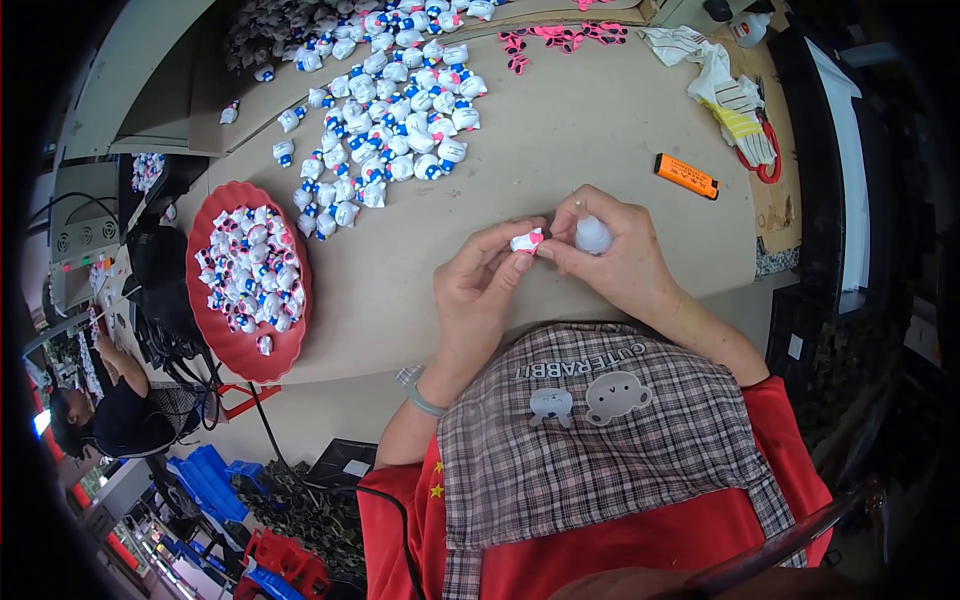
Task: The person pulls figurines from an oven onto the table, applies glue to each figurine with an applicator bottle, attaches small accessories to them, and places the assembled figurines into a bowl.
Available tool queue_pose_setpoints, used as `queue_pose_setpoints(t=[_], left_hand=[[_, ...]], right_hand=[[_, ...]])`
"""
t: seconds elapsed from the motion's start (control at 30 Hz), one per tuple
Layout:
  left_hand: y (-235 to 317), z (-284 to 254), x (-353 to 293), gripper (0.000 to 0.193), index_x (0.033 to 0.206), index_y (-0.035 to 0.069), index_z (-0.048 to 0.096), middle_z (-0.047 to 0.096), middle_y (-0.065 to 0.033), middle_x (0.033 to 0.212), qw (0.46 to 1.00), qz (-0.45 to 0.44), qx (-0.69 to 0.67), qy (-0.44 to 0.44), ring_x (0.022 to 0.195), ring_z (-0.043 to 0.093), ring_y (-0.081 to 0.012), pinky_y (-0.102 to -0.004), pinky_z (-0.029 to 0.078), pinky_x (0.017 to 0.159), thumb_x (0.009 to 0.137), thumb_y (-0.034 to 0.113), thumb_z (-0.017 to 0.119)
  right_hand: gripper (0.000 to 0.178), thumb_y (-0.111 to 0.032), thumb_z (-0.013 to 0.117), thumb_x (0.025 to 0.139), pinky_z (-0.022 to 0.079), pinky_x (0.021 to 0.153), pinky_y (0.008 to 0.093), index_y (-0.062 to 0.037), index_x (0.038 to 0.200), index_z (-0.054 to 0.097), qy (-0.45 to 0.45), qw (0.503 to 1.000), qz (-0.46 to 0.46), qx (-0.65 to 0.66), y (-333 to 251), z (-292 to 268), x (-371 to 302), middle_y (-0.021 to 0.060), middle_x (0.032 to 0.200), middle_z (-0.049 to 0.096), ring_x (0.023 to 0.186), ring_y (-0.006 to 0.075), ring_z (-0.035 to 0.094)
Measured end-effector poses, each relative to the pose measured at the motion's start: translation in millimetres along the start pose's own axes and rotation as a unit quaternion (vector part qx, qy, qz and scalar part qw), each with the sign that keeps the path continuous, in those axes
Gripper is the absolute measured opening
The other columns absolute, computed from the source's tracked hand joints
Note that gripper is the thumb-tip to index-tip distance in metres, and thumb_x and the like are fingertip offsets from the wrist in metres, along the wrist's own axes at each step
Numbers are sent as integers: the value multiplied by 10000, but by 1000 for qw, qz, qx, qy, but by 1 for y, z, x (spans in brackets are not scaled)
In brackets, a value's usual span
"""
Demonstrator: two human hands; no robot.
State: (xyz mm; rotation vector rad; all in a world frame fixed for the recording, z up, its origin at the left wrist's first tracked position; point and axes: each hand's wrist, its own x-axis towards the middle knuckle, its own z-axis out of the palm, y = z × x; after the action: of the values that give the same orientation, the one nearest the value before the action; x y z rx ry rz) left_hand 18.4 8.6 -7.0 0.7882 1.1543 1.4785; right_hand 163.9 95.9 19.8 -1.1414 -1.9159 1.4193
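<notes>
Near the table's front edge, my left hand (478,282) pinches a small white cat-like figurine (524,241) with a pink part on its side. My right hand (622,245) sits close beside it, its thumb and a fingertip at the figurine's pink side. Tucked in the right hand's fingers is a small white squeeze bottle (592,236) with a narrow tip. Whether the right fingertips hold the pink part or only touch it is hard to see. Many similar white and blue figurines (400,120) lie heaped beyond my hands.
A red scalloped tray (207,290) full of figurines stands at the left. Pink glasses-shaped pieces (570,38) lie at the back. At the right are an orange box (686,176), a glove (735,105) and red-handled scissors (768,160). Another person (125,400) works far left.
</notes>
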Motion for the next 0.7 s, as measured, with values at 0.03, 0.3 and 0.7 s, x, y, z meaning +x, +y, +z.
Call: queue_pose_setpoints(t=[0.03,0.3,0.7], left_hand=[[-1,0,0,246,1131,-54,556,612,-173,1133,1000,8,1,1,1039,592,-197,-304,484,896,888,-19,567],[-8,-2,-4,232,1129,-41,566,618,-141,1130,999,-9,21,26,1013,599,-164,-267,480,879,902,10,561],[5,-26,2,258,1164,-7,541,601,-189,1143,956,-56,-287,24,947,616,-188,-277,495,800,932,104,535]], right_hand=[[217,-124,750,743,510,617,288,-49,811,558,0,1000,-2,1,0,1,0,55,728,649,685,172,658],[254,-93,774,710,473,563,253,-35,795,542,18,1000,-3,15,7,5,0,22,660,599,603,88,573],[194,-54,714,779,452,501,205,-16,887,558,-42,989,64,130,2,-6,6,21,698,580,564,60,547]])
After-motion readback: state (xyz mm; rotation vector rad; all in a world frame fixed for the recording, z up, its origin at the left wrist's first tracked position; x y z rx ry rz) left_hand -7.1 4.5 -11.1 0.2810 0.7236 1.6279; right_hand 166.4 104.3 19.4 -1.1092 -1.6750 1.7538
